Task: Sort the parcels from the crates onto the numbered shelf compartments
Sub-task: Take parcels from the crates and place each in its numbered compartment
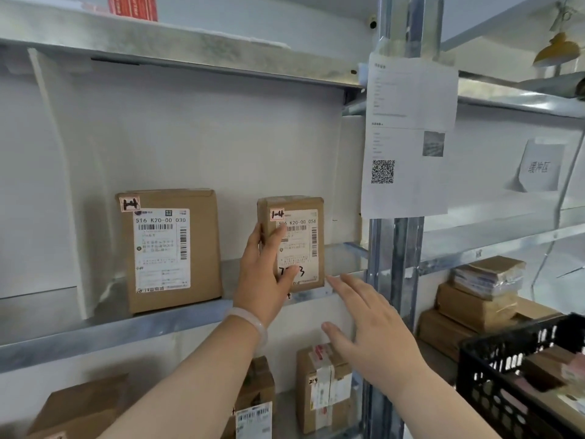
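The left hand (266,274) is gripping the parcel (300,236) by its left edge. One digit is hooking round the side and the others are lying across the front label, so the hold is a clasp, not a flat push. The parcel is standing upright near the right end of the shelf (126,331), with its bottom close to the front edge and its face turned outward. A small tag (277,214) reading 1-4 is showing at its top left corner.

The right hand (373,337) is hovering just below the shelf's front edge, empty, with its fingers spread. One fingertip is reaching toward the parcel's lower right corner, and whether it is touching cannot be told.

A bigger box (171,248), apparently tagged the same, is standing toward the left on the same shelf, apart from the parcel. A steel post (392,248) carrying a printed sheet (408,137) is closing off the right end. More boxes (323,388) are sitting on the shelf below, and a black crate (522,375) is showing at lower right.

The parcel is looking like stiff taped cardboard. It is probably light, since one hand is managing it, and the tape and label may be slick. Taking it by two opposite side edges seems safest, because it is narrow and could tip forward off the edge.
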Demonstrator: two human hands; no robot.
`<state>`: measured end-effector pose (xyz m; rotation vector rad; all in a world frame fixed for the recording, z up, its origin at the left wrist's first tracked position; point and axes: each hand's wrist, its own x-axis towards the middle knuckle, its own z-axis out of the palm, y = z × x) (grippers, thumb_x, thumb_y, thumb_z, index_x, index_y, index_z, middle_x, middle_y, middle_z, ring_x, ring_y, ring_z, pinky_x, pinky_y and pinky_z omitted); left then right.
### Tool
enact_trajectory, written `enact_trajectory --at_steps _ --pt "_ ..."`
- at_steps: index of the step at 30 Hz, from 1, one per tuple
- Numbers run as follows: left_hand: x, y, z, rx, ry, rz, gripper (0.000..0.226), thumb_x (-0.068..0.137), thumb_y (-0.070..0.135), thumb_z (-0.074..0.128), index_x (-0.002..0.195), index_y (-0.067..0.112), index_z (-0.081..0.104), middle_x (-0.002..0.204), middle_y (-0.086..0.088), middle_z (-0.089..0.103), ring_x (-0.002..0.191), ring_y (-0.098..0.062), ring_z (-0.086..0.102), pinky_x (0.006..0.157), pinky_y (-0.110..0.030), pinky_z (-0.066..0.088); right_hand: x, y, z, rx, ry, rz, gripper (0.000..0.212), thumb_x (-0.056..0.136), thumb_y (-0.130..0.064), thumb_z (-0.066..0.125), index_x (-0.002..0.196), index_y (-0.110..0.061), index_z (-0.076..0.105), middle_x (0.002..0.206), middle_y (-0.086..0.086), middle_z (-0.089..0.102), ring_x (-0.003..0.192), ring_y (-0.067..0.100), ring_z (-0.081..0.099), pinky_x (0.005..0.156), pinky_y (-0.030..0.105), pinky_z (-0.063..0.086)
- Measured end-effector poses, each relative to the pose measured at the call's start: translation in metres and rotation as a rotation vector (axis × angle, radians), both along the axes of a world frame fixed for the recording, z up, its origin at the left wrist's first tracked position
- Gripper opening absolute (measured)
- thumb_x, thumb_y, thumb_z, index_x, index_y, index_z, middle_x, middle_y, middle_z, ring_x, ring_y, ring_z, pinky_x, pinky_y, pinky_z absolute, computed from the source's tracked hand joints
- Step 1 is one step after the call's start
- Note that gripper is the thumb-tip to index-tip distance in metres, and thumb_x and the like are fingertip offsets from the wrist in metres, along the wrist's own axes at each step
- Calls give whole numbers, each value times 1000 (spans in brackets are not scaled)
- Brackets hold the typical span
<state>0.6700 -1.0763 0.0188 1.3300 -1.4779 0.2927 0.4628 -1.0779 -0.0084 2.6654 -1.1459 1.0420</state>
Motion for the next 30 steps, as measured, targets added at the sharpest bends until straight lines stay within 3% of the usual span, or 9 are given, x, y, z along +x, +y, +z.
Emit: enact_trajectory --at_steps 3,8,12,14,20,22,25,30 --pt "2 -10 0 5 -17 27 78 87 6 72 149 33 34 161 -1 14 131 13 8 100 9 8 5 -8 -1 6 15 15 69 93 -59 40 149 -46 2 158 -19 8 144 3 5 105 14 -12" --pt "8 -26 -2 35 -4 46 81 88 5 70 152 35 30 163 3 8 136 9 9 109 1 10 7 -22 -2 9 20 39 69 93 -60 39 148 -48 0 158 -19 6 145 6 6 109 21 -4" --pt "12 -35 -6 40 16 63 83 89 7 69 152 41 27 163 5 7 145 -4 14 120 -33 27 9 -30 -2 18 6 55 67 93 -62 38 147 -50 0 159 -20 5 146 7 7 109 24 0" --pt "15 -39 -6 42 3 74 86 89 9 70 151 45 24 163 3 7 149 -13 15 119 -41 30 9 -33 0 15 -5 65 67 93 -61 38 147 -50 0 159 -19 5 146 8 7 109 24 0" --pt "14 -25 -3 93 -15 117 92 90 32 70 145 60 2 165 6 -4 152 -18 3 123 -42 16 11 -35 -5 -4 -37 127 67 91 -59 43 149 -45 12 157 -15 17 144 11 17 111 25 7" --pt "12 -6 -1 70 -57 151 86 90 39 69 148 57 8 166 3 4 152 -19 6 122 -40 16 17 -31 -7 -22 -63 159 65 89 -59 42 148 -39 23 153 -12 29 139 9 23 109 24 12" --pt "14 39 -8 -16 -198 239 69 91 49 61 150 39 29 161 -2 26 147 -21 25 116 -38 26 35 -14 -9 -39 -120 275 63 88 -56 45 145 -31 36 147 -8 41 134 9 32 108 28 26" --pt "48 135 -46 -74 -335 472 53 90 43 61 138 23 53 139 -2 54 125 -19 51 105 -33 41 80 23 -35 -7 11 469 59 86 -58 45 140 -38 36 146 -11 42 133 12 37 108 35 35"
